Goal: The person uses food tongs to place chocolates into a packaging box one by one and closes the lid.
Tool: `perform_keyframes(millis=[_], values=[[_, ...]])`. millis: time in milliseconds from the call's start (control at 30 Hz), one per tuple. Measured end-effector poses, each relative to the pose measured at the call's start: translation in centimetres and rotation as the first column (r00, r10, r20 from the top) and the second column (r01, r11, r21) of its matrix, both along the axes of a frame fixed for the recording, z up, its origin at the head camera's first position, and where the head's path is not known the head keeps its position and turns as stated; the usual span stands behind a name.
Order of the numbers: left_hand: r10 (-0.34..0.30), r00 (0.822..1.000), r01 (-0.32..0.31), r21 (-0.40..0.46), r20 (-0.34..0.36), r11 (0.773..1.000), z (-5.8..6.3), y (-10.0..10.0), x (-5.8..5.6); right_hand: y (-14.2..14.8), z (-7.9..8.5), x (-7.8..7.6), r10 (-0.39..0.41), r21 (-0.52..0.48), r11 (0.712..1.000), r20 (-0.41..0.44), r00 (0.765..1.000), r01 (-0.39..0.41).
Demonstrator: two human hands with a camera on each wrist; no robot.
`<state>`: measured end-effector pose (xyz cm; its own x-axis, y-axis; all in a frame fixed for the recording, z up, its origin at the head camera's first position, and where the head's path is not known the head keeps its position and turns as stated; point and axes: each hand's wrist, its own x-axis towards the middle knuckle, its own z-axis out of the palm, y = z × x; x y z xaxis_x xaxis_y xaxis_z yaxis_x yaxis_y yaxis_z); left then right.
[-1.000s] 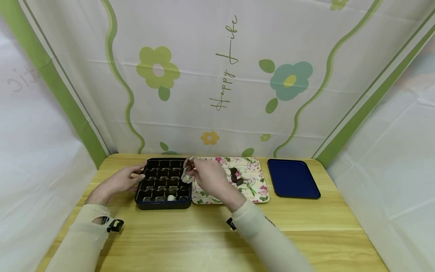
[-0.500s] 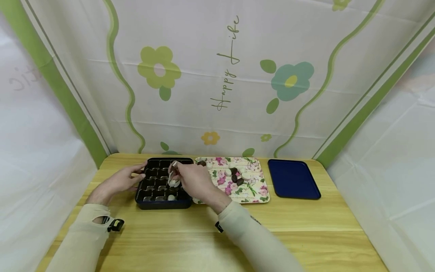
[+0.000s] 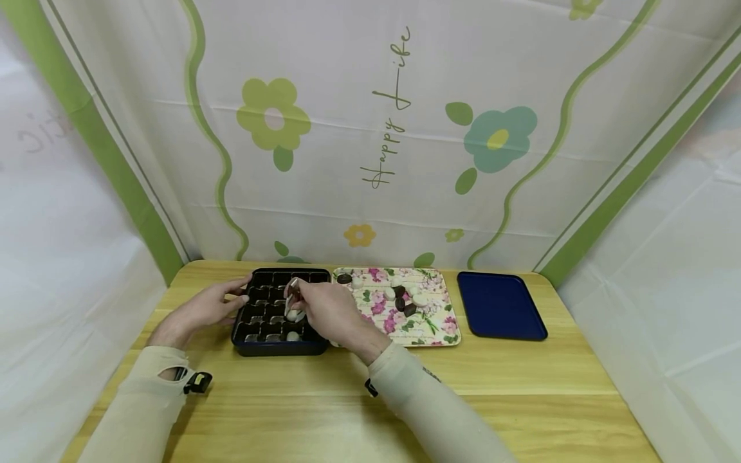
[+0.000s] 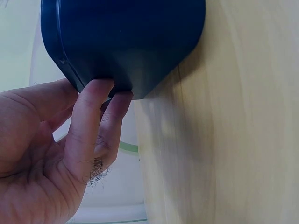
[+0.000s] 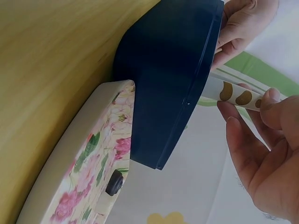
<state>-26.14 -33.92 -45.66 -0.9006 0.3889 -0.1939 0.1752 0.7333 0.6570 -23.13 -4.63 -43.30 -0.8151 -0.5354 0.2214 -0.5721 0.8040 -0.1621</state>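
My right hand [image 3: 330,312] pinches slim silver tongs [image 3: 289,299] between thumb and fingers. Their tips reach down into a dark blue box [image 3: 280,349] with a divided black insert, right at a white chocolate [image 3: 293,316]. Another white chocolate [image 3: 292,336] sits in a front-row compartment. In the right wrist view the tongs [image 5: 226,91] show as a pale strip with gold-coloured shapes, their lower end hidden behind the box wall. My left hand [image 3: 208,305] touches the box's left side; in the left wrist view its extended fingertips [image 4: 100,85] lie against the box wall.
A floral tray [image 3: 425,334] adjoins the box on the right, bearing several dark and white chocolates. Farther right lies a flat dark blue lid [image 3: 500,305]. All stand on a wooden table [image 3: 324,405], with a printed curtain [image 3: 324,193] behind.
My right hand has moved left from the tray-side edge of the box to over its middle, then slightly lower, carrying a white chocolate in the tongs. My left hand stays at the box.
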Motion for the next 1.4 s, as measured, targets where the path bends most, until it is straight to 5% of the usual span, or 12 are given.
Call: perform_keyframes(millis=[400,967,1400], values=[[0.043,0.997,-0.046,0.046,0.068,0.998,-0.1,0.1,0.0,1.7,0.7,-0.2,0.060,-0.137,0.989,0.040,0.997,-0.054],[0.044,0.996,-0.049,0.051,0.081,0.997,0.1,0.2,0.1,9.1,1.0,-2.2,-0.136,-0.255,0.952,0.132,0.982,0.167],[0.034,0.998,-0.035,0.015,0.053,0.999,0.0,0.2,0.1,15.0,0.8,-3.4,-0.255,-0.266,0.912,0.230,0.939,0.313]])
